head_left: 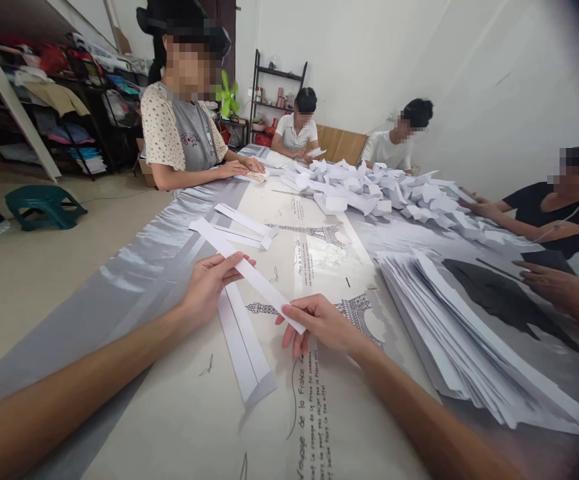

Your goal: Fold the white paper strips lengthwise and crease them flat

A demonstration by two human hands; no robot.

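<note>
A long folded strip of white paper (pixel 262 280) runs slantwise between my two hands above the table. My left hand (pixel 209 283) pinches it near the middle, thumb on top. Lower down, my right hand (pixel 314 320) grips its near end between thumb and fingers. Beneath the strip, another folded paper piece (pixel 242 340) lies on the tablecloth with a lengthwise seam and an angled near end. Beyond my left hand lie more folded paper strips (pixel 246 223), partly covered by the held one.
A stack of white paper sheets (pixel 464 340) lies at the right. Farther back is a heap of folded white papers (pixel 384 187). Several people sit or stand around the table; a hand (pixel 559 287) shows at the right edge. A green stool (pixel 44 205) stands on the floor left.
</note>
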